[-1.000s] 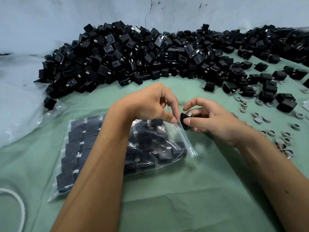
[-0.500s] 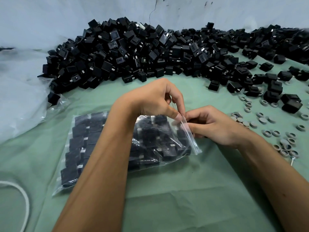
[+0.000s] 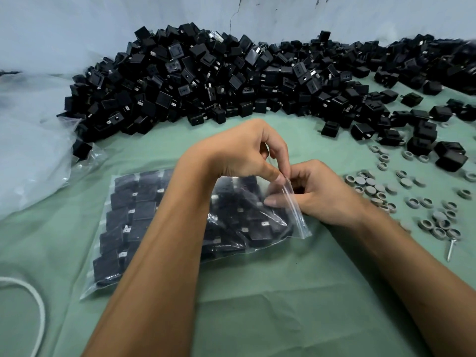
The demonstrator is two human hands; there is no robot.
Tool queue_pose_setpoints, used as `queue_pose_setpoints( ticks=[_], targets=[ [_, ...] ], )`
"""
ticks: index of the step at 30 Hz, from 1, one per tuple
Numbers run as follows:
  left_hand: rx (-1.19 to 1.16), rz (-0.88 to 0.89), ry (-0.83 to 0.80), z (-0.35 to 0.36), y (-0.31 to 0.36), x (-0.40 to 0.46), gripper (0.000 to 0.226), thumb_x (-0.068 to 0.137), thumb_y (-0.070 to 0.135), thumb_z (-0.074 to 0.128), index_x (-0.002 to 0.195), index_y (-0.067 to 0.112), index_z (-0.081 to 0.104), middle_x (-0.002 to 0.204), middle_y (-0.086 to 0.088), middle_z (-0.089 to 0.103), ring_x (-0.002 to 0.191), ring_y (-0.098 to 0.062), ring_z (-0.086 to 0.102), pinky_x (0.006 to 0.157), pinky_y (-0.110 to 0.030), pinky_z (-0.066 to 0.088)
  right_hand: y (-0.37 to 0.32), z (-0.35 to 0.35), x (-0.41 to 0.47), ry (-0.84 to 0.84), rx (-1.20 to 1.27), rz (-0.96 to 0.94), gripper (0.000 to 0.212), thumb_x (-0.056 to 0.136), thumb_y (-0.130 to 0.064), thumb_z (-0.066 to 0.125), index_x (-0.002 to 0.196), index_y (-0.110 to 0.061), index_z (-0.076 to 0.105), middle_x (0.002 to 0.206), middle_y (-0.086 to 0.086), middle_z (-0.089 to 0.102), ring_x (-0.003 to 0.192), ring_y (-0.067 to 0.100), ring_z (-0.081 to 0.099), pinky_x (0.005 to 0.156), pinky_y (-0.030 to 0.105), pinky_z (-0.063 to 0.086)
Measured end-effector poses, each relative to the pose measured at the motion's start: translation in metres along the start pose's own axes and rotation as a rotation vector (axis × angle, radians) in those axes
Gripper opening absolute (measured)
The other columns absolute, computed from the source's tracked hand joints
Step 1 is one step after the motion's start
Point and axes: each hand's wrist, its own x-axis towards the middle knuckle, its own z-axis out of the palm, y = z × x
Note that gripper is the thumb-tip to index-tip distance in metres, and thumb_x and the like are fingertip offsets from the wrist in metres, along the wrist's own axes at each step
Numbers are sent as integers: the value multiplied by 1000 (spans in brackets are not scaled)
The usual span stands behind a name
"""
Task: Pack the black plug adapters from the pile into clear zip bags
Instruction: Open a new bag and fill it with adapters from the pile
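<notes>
Pinching the zip strip of the clear zip bag (image 3: 195,225) with my left hand (image 3: 242,153), thumb and forefinger closed together on the top corner of the mouth. My right hand (image 3: 322,194) sits at the same mouth, fingers curled, thumb lying across the plastic just below the strip; I read it as gripping the bag edge too.

Bag lies flat on the green table (image 3: 257,305), long axis running from lower left to upper right, open end pointing right toward my right hand. It is packed with black plug adapters (image 3: 123,217), left part in neat rows, right part jumbled. My left forearm crosses over the middle of it.

Pile of loose adapters (image 3: 231,81) spreads along the far side of the table against the pale wall (image 3: 77,27), well apart from the bag, thinning out to scattered ones at right.

Grey rings (image 3: 373,186) lie scattered just beside my right hand and further right. A screw (image 3: 450,249) lies near them. Crumpled clear plastic (image 3: 28,150) at far left, white cord (image 3: 33,305) at lower left.
</notes>
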Motion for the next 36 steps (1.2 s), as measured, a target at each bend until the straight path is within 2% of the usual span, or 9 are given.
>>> queue_pose_setpoints(
  ticks=[2,7,9,14,16,19,24,29,36],
  targets=[
    [-4,-1,-4,1,0,1,11,77,16,89,85,19,82,94,-35,61,81,-46,53,73,-52,49,1,2,0,4,-31,-22,12,81,-18,87,91,-16,81,87,1,80,81,19,77,77,31,60],
    [-20,-11,-11,2,-2,1,11,76,17,89,83,21,82,94,-33,62,82,-45,54,77,-54,51,2,-2,0,15,-103,0,20,83,-34,86,94,-19,81,86,5,79,78,28,76,74,51,61],
    [-23,-19,-11,2,-3,1,11,76,18,90,82,23,82,94,-32,64,82,-43,55,78,-54,51,3,-14,1,2,-97,37,16,88,-31,81,94,-15,79,79,6,76,67,25,69,59,38,56],
    [-62,-38,-2,2,-5,1,13,75,13,90,84,20,82,95,-34,63,79,-44,53,76,-50,50,11,-30,40,404,-220,150,9,95,-12,71,87,-12,75,67,-1,71,55,11,61,52,25,48],
    [-79,-42,-1,3,-7,1,13,75,12,90,83,20,82,95,-31,64,76,-39,50,71,-45,48,9,-33,72,408,-554,112,6,93,-16,71,96,-14,76,83,2,75,74,14,69,70,32,56],
    [-94,-43,-13,2,-9,1,13,76,11,89,80,22,82,95,-27,65,73,-36,47,69,-36,42,8,-34,128,292,-924,-10,34,94,-16,67,128,-13,65,124,9,64,116,29,55,100,42,47],
    [-107,-49,-35,-1,-18,0,12,77,12,89,81,20,82,94,-38,61,73,-48,51,68,-46,46,8,-23,202,90,-1211,6,59,95,-10,58,152,-17,42,154,10,36,139,34,28,103,49,47],
    [-120,-47,-28,-1,-21,0,12,76,12,89,81,20,81,94,-34,63,74,-48,51,67,-42,45,16,-21,205,173,-1340,17,32,100,-9,48,129,-5,60,129,15,50,124,35,40,87,45,51],
    [-127,-62,-20,1,-18,0,17,75,10,89,76,25,81,97,-25,66,71,-29,46,70,-33,41,24,-51,161,387,-1196,353,20,96,-10,54,113,-4,63,131,20,40,103,47,57,77,44,45]
  ],
)
